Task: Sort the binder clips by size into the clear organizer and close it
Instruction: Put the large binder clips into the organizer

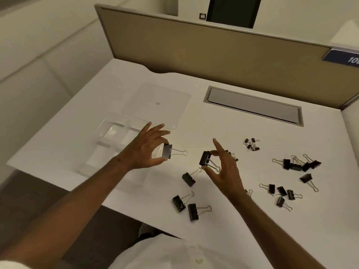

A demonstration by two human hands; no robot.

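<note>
We pinch a big clip [167, 151] in left fingers [155, 162], another clip [205, 158] in right fingers [208, 169], beside the organizer [116, 133]; light, stiff steel, best gripped by the bodies.

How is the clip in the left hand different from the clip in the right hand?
The left hand holds its clip level, wire handles pointing right, away from the palm. The right hand holds its clip tilted, handles running down toward the palm. The left hand's clip is pinched by its black body; the right hand's grip looks to be on the handles. Both are large black binder clips with silver handles, lifted off the white desk.
</note>
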